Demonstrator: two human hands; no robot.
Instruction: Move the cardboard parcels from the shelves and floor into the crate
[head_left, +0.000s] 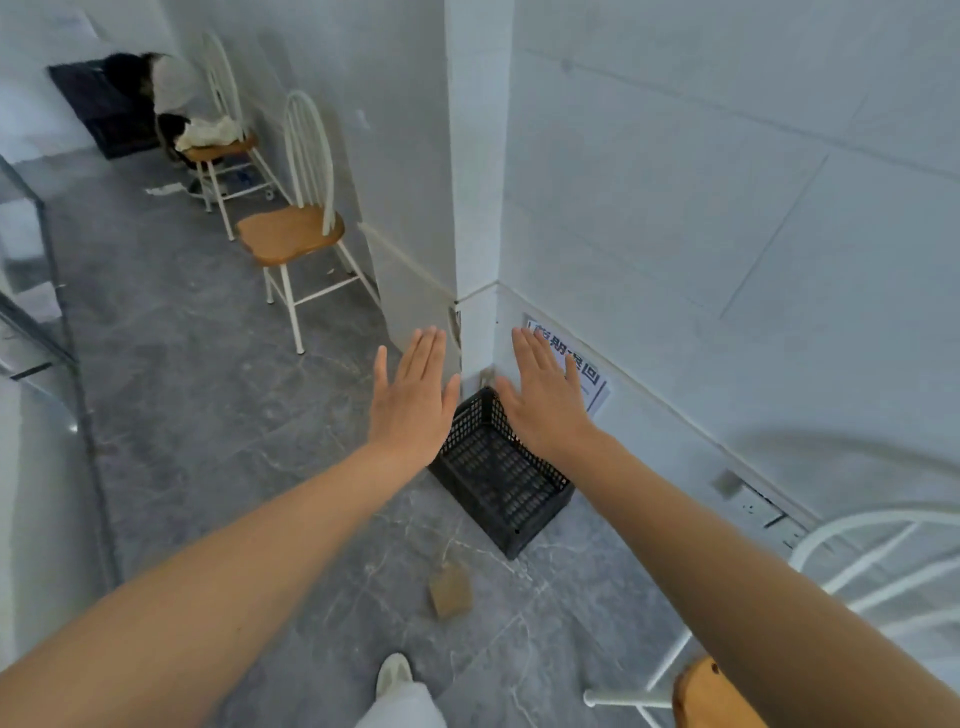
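Grey marble floor (208, 415): black mesh plastic crate (498, 480) cornered (likely steadier there) beneath left hand (410, 405), right hand (545, 400), fingers (428, 353) straight, empty; brown cardboard parcel (450, 591) short of them.

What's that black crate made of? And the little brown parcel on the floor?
The crate looks like moulded black plastic, matt: its walls and floor are a regular grid of small holes. The parcel looks like plain brown cardboard, dull and unprinted on the face that shows; it is small and a bit blurred, so that is likely, not certain.
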